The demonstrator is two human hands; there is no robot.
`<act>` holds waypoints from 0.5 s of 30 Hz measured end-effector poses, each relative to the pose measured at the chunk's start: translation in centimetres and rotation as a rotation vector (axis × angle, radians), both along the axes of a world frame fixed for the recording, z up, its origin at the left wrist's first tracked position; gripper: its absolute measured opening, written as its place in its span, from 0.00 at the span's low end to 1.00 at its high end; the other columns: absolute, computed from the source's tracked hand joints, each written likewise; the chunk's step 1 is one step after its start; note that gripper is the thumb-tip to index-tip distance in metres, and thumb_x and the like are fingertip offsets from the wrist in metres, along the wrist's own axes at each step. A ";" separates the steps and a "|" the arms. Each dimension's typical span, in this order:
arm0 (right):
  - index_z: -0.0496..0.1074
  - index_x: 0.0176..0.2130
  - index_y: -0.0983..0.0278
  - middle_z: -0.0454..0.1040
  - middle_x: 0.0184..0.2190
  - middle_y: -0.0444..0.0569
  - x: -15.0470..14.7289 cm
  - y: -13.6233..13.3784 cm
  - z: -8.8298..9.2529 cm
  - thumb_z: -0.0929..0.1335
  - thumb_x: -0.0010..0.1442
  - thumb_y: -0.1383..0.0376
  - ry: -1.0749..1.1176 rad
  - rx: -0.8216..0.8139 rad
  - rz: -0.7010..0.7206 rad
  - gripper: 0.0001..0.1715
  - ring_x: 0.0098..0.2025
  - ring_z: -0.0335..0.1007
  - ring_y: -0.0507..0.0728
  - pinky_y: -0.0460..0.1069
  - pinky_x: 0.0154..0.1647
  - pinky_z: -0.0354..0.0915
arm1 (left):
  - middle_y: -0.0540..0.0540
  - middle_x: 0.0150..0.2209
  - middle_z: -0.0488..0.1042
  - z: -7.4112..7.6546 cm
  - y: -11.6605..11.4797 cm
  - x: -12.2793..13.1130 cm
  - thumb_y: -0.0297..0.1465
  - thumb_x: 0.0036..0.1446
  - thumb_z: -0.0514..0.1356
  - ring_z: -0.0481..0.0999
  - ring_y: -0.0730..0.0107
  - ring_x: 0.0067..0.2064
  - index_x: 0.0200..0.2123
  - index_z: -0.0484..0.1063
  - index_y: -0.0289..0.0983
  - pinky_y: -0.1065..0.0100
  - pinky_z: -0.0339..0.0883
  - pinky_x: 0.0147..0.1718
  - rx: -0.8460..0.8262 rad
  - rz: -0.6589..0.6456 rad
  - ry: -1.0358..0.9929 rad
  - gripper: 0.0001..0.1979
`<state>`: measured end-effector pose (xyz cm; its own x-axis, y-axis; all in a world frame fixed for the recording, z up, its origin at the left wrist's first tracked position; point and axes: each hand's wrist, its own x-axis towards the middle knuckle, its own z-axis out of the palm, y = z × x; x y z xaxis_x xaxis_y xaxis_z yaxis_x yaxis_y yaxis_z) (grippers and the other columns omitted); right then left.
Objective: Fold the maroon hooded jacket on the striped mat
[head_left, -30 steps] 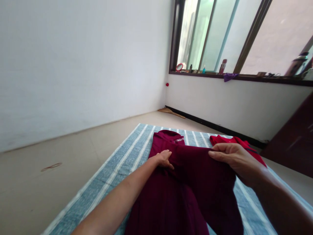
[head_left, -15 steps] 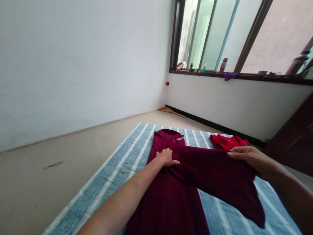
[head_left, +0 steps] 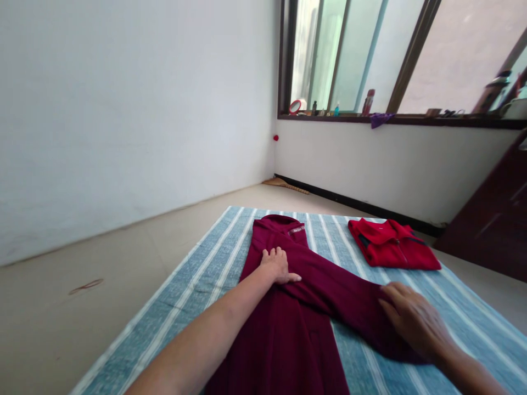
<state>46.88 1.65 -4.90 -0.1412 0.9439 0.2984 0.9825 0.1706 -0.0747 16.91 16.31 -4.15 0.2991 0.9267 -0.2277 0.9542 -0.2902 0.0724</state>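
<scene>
A maroon long-sleeved jacket (head_left: 284, 340) lies lengthwise on a blue-and-white striped cloth (head_left: 197, 296), its collar at the far end. My left hand (head_left: 276, 266) rests on its upper part, fingers spread and pressing on the fabric. One sleeve (head_left: 346, 285) stretches out to the right, sloping down across the cloth. At its outer part is my right hand (head_left: 414, 315), fingers closed over the fabric; the fingertips are slightly blurred and partly hidden.
A folded red zip-neck garment (head_left: 395, 244) sits at the cloth's far right. Bottles and a small mirror (head_left: 295, 107) stand on the window sill (head_left: 354, 119). A broom (head_left: 284, 185) lies in the corner, and a thin loop (head_left: 86, 286) on the floor.
My right hand has lowered the sleeve towards the cloth, so its raised, hanging edge now lies lower. More of the red garment shows. My left hand stays on the jacket.
</scene>
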 end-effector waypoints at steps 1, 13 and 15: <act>0.72 0.39 0.61 0.73 0.41 0.54 -1.7 -0.6 -0.7 0.61 0.61 0.65 0.002 0.028 0.097 0.11 0.41 0.71 0.62 0.55 0.44 0.63 | 0.26 0.65 0.47 0.0 0.0 0.0 0.61 0.44 0.55 0.46 0.38 0.66 0.63 0.52 0.28 0.40 0.38 0.60 -0.007 0.001 0.007 0.53; 0.70 0.52 0.64 0.68 0.54 0.56 -1.1 0.0 -2.9 0.62 0.59 0.54 0.222 0.019 -0.035 0.26 0.55 0.64 0.63 0.58 0.57 0.61 | 0.26 0.67 0.39 0.4 -0.1 -0.2 0.65 0.36 0.54 0.39 0.40 0.67 0.65 0.44 0.25 0.41 0.36 0.61 -0.071 -0.007 0.038 0.64; 0.70 0.52 0.69 0.67 0.55 0.61 3.5 0.6 -3.2 0.63 0.55 0.48 0.263 0.030 -0.219 0.35 0.57 0.63 0.68 0.61 0.58 0.58 | 0.26 0.67 0.39 0.4 -0.1 -0.3 0.66 0.34 0.55 0.39 0.40 0.67 0.65 0.44 0.26 0.42 0.37 0.61 -0.080 -0.013 0.023 0.65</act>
